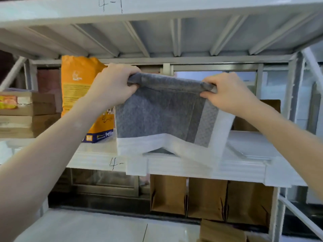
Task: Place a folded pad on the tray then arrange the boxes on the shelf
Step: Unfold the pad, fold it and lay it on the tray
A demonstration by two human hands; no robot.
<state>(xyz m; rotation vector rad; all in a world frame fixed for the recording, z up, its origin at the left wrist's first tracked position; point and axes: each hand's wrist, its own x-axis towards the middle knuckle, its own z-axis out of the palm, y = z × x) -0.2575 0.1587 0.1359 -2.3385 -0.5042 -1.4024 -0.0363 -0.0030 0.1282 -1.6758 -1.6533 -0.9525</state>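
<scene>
Grey pad point(162, 117), white-bordered, hung at centre above the shelf point(97, 159), top edge pinched in the grip of left hand point(111, 84) and right hand point(229, 95); risk judged: loose lower folds at 6 o'clock unfolding or snagging the shelf lip.

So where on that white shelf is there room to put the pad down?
Bare shelf lies right of the pad, before the brown box. A smaller patch sits front left, before the stacked boxes. The orange bag crowds the left-middle. Both hands hold the pad.
</scene>
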